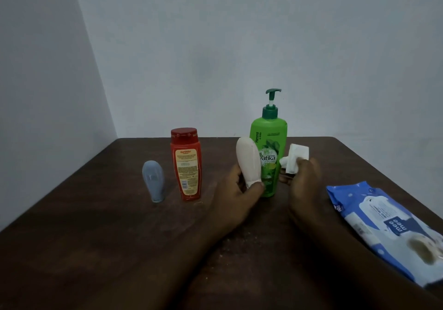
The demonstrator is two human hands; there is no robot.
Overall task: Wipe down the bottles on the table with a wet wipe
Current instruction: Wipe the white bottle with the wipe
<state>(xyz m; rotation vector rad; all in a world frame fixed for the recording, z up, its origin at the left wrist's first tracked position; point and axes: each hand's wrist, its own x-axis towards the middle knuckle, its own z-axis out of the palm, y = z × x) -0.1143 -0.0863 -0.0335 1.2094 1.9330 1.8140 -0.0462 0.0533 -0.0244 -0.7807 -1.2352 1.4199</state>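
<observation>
Cream bottle (248, 161), held low in left fingers (257, 186); wipe (296, 156) (folded) pinched in right fingers (309, 168); best drawn base-to-tip, bottle turned.

Cream bottle (248, 161) tilted, lifted; folded wipe (296, 157) beside.

Dim, flat light; my forearms (347, 257) go nearly black against the dark table (72, 249), everything slightly soft (worst near the edges).
</observation>
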